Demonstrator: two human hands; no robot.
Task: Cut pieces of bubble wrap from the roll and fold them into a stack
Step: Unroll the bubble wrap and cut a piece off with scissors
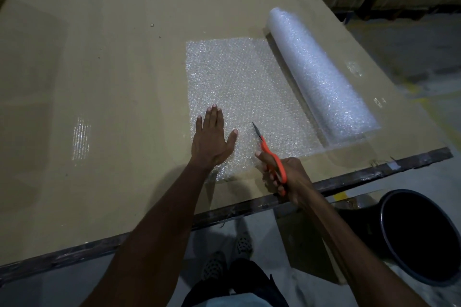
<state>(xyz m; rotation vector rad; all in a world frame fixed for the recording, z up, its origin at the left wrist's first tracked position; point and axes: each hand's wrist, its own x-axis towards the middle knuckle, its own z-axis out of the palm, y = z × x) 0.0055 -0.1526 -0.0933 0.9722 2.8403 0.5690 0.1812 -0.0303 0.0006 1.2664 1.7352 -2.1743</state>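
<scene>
Left hand [212, 141] lies flat, fingers straight, on the bubble wrap sheet [239, 92]; beside it, right hand [287, 177] grips orange scissors [270, 154], bare table [112, 70] left.

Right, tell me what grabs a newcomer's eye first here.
The orange scissors in the right hand, blades over the unrolled bubble wrap sheet. The left hand presses flat on that sheet, and the white roll lies along its right side on the table.

One roll [321, 75], one sheet [239, 87], one scissors [270, 154], one bin [424, 237].
</scene>
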